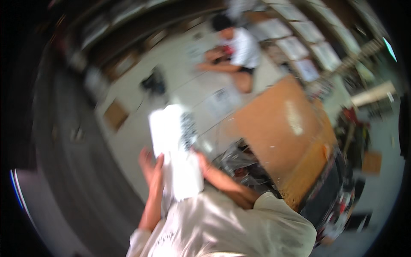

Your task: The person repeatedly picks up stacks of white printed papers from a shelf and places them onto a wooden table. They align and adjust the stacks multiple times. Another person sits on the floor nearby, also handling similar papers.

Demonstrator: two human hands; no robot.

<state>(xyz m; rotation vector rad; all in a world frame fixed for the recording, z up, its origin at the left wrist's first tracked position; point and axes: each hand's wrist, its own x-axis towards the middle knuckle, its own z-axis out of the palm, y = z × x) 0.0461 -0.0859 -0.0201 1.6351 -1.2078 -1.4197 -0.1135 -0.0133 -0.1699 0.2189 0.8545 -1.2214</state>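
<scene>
A long white package (177, 150) with dark print along its right side is held upright in front of my shirt. It is overexposed and blurred, so whether it is a bag or a wrapped bundle I cannot tell. My left hand (153, 168) grips its left edge, thumb against the front and fingers partly showing beside it. At the right edge is my right hand (201, 163), its fingers mostly hidden by the package.
A wooden table (278, 132) stands at my right, a dark plastic bag (242, 162) beside it. Ahead, a person (239, 55) sits low on the floor near a black bag (155, 81). A cardboard piece (115, 115) lies left. White packs (293, 47) line the back right.
</scene>
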